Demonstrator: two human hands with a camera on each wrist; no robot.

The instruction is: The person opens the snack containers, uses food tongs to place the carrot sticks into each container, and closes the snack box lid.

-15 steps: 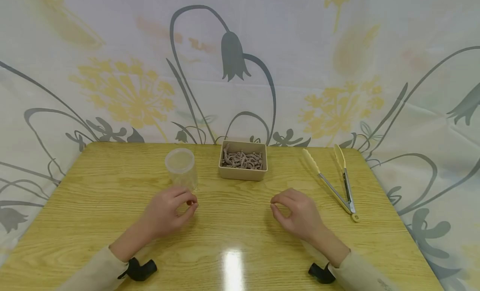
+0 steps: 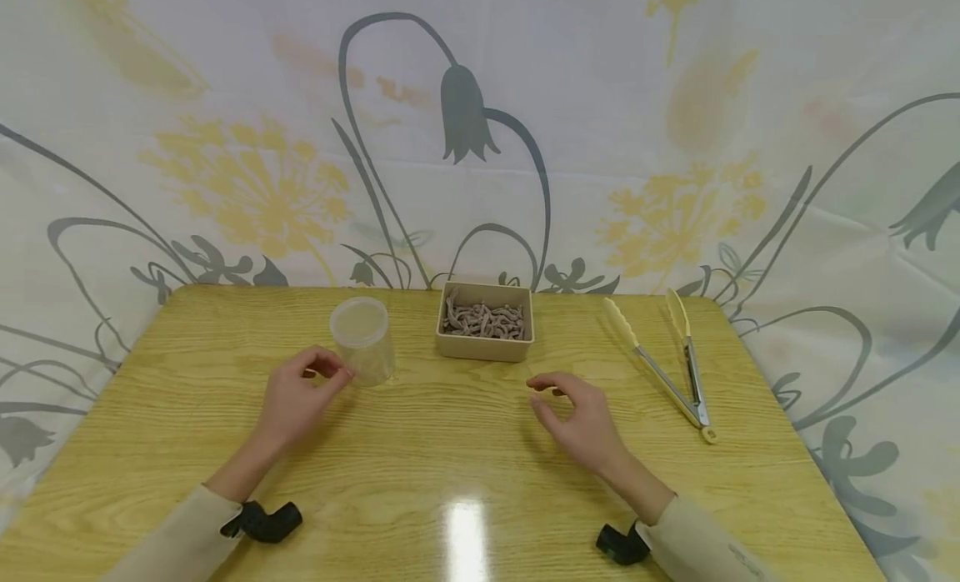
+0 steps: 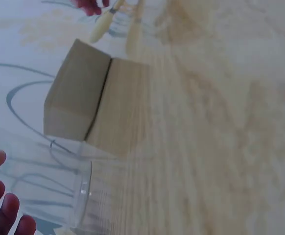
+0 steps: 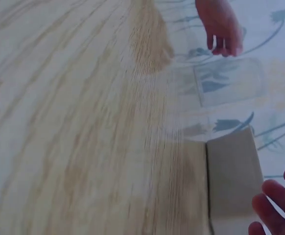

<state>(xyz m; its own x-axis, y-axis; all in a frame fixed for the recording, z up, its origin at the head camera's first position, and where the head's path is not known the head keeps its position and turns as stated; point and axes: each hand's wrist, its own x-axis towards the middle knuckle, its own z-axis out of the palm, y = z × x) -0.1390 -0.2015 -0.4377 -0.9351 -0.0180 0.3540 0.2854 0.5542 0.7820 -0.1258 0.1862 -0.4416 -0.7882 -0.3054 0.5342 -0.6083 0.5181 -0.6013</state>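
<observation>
Head view showed handling apparently unstarted: left hand (image 2: pixel 302 388) and right hand (image 2: pixel 585 419) empty, fingers apart, the former just beside an upright clear-plastic cylindrical jar (image 2: pixel 367 342), curled grey-brown pieces (image 2: pixel 486 322) inside a rectangular beige box (image 2: pixel 483 348).

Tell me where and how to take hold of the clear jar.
Take the clear jar around the middle of its side wall, probably coming in level from the left: it stands upright, its wall looks round and straight, and that side faces away from the beige box.
</observation>
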